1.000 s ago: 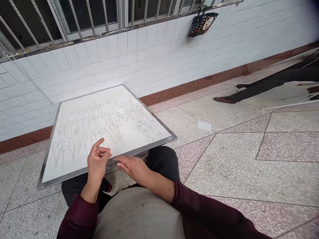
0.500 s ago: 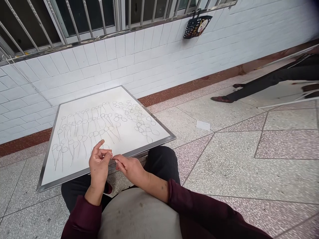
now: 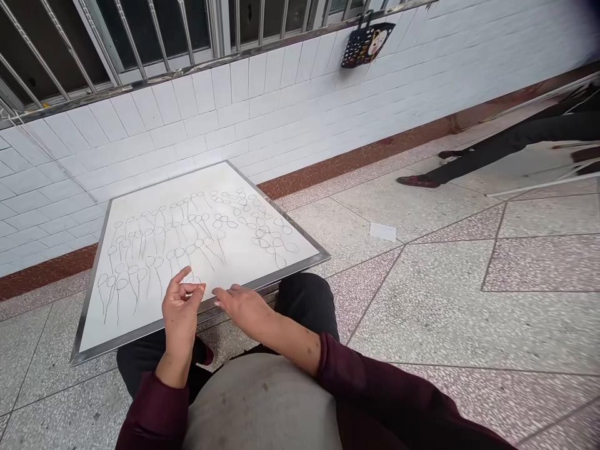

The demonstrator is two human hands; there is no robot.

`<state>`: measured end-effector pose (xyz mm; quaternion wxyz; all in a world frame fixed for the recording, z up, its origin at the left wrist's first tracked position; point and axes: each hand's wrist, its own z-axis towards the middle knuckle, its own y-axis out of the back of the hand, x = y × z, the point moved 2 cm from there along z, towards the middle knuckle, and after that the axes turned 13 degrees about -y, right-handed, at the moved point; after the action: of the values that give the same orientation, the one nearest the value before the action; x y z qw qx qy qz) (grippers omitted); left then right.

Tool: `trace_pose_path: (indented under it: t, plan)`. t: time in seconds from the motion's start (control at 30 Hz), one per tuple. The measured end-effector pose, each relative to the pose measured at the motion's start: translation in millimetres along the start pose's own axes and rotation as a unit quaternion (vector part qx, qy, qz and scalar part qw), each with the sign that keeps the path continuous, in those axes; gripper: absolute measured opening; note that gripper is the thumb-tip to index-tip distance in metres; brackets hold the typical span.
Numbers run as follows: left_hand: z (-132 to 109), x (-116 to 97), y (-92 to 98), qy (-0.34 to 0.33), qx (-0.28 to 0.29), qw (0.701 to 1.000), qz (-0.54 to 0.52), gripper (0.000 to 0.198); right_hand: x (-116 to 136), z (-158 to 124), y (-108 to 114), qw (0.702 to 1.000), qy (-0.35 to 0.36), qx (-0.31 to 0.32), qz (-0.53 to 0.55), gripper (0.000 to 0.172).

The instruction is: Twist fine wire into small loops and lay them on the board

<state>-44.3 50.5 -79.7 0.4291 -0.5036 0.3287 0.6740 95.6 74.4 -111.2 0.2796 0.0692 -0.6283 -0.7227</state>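
My left hand (image 3: 180,306) is closed in a pinch at thumb and forefinger, the other fingers raised. A thin dark wire loop (image 3: 192,278) shows at its fingertips. My right hand (image 3: 244,310) is just to the right, apart from the left, over the near edge of a white board (image 3: 253,275) with a metal rim. Its thumb and fingers look parted, and nothing shows in them. On the board lie several thin wire pieces (image 3: 134,270) with a round loop and long tails, in rough rows. More loops (image 3: 265,234) are scattered at its right side.
The board rests over my knees (image 3: 307,303), against a white tiled wall (image 3: 197,134). A dark basket (image 3: 368,45) hangs from the barred window (image 3: 164,37). A white paper (image 3: 383,231) lies on the floor; another person's leg (image 3: 506,144) stretches out at the right.
My hands were together at the fingertips; they have come apart. The right hand has let go and opened slightly, and the left has shifted a little to the left.
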Motion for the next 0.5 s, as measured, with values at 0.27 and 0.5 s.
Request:
trace_pose_path:
  t: [0.27,0.5]
  plan:
    - [-7,3,-10.6,0.015,0.032,0.999,-0.038,0.054,11,2,4,0.996,-0.063,-0.027,0.053,0.024]
    - [-6,7,-6.6,0.016,0.066,0.997,-0.032,0.05,5,-3,-1,0.997,-0.037,0.023,0.07,0.011]
